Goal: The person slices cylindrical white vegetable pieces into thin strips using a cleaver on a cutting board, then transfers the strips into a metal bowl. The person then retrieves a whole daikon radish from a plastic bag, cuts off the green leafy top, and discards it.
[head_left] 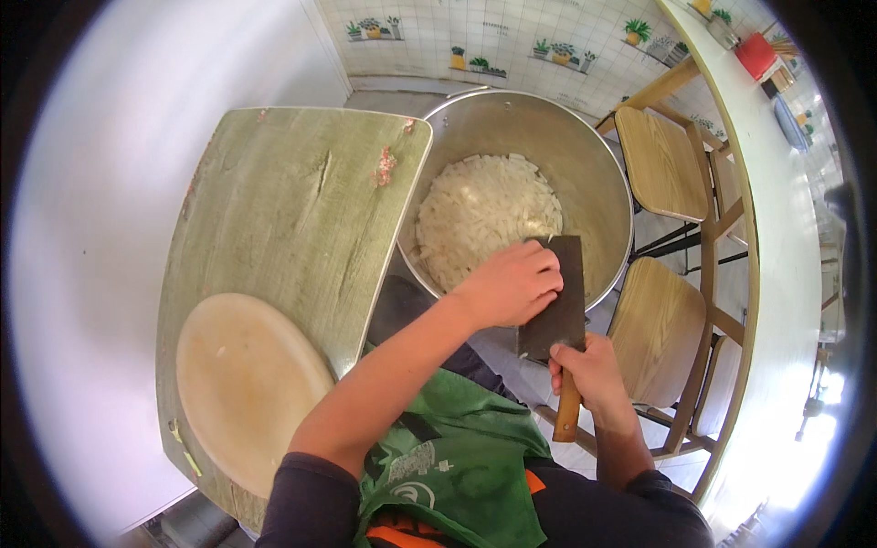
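My right hand (596,373) grips a cleaver (568,301) by its wooden handle. The cleaver's broad dark blade is held over the near rim of a large metal pot (598,173), with a few small white bits on it. Against the blade's left side rests my left hand (512,285), its fingers curled; the palm is hidden, so I cannot see whether anything is in it. Inside the pot lies a heap of pale white cut strips (489,205), which look like a sliced vegetable.
A wood-grain table (274,201) stands to the left, bearing a round cutting board (247,384), pinkish scraps (385,166) and a green scrap (190,457). Wooden chairs (660,160) and a long white counter (790,274) flank the pot on the right. Behind it is a tiled wall (512,41).
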`<control>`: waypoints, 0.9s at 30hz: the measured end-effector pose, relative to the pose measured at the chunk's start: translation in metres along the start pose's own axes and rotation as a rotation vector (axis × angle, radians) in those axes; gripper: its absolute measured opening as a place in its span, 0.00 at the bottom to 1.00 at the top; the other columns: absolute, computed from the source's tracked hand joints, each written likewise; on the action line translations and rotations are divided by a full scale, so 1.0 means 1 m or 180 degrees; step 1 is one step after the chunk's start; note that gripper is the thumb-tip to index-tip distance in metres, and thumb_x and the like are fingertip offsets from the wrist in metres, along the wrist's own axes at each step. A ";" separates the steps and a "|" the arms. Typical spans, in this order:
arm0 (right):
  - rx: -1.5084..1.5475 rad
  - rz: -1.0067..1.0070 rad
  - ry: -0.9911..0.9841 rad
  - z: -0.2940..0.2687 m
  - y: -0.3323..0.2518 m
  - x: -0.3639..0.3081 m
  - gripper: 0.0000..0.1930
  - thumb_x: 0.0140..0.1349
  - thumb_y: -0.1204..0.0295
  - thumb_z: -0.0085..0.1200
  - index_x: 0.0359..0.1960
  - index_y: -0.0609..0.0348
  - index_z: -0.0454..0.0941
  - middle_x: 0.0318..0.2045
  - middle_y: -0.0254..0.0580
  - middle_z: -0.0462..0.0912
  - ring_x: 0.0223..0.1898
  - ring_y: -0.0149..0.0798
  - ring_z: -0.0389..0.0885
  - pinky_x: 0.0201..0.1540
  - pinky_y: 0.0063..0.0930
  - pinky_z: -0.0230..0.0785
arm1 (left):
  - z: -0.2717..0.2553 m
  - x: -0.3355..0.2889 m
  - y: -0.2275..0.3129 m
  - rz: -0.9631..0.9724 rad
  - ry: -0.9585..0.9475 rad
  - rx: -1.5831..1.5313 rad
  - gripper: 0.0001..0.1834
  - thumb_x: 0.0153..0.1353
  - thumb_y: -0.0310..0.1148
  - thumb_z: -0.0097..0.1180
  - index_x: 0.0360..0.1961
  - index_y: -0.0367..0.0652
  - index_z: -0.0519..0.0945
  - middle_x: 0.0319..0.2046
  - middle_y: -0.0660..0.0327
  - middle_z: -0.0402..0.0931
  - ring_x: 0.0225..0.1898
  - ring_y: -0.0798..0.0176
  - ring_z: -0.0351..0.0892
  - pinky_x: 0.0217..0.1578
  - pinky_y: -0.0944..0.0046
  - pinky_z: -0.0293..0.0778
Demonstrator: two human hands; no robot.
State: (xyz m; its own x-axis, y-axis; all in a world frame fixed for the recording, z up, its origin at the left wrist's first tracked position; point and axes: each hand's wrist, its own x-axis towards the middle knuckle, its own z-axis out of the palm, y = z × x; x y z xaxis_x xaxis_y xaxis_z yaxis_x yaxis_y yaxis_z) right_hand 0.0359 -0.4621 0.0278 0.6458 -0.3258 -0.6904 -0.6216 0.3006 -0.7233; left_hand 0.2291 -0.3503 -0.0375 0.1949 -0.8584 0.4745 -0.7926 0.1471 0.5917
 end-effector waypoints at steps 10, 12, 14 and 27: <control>-0.0228 -0.0790 0.0778 0.003 -0.004 0.009 0.08 0.65 0.73 0.58 0.31 0.66 0.77 0.21 0.39 0.80 0.19 0.33 0.79 0.21 0.30 0.71 | -0.027 -0.004 0.013 -0.0178 0.0329 0.0944 0.08 0.56 0.33 0.65 0.36 0.46 0.82 0.40 0.58 0.78 0.43 0.52 0.80 0.46 0.52 0.77; -0.0246 -0.0931 0.0617 0.006 -0.005 0.009 0.08 0.66 0.73 0.58 0.32 0.65 0.77 0.22 0.40 0.80 0.19 0.33 0.79 0.21 0.29 0.72 | -0.012 -0.009 0.035 0.0405 0.0332 0.0424 0.09 0.54 0.33 0.66 0.36 0.46 0.82 0.40 0.57 0.78 0.45 0.52 0.79 0.46 0.52 0.77; -0.0234 -0.0935 0.0761 0.007 -0.005 0.010 0.08 0.67 0.72 0.58 0.33 0.65 0.76 0.23 0.41 0.81 0.19 0.33 0.79 0.21 0.29 0.73 | -0.010 -0.023 0.037 0.0017 -0.0135 0.0980 0.11 0.50 0.31 0.65 0.36 0.46 0.82 0.42 0.58 0.78 0.47 0.53 0.79 0.50 0.53 0.74; -0.1232 -0.2261 -0.0075 0.101 -0.027 0.026 0.08 0.72 0.71 0.56 0.37 0.63 0.75 0.25 0.38 0.79 0.19 0.30 0.75 0.21 0.26 0.67 | -0.097 -0.203 0.173 -0.1925 0.2020 0.1998 0.11 0.51 0.29 0.67 0.36 0.43 0.79 0.43 0.56 0.79 0.47 0.49 0.79 0.50 0.53 0.75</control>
State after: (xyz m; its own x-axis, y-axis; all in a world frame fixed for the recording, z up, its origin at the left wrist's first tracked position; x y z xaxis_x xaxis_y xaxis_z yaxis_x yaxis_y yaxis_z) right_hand 0.1147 -0.3883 0.0285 0.9506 -0.3022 -0.0703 -0.1660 -0.3041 -0.9381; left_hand 0.1085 -0.1031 0.0313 0.7747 -0.2659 0.5737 -0.5837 -0.6495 0.4873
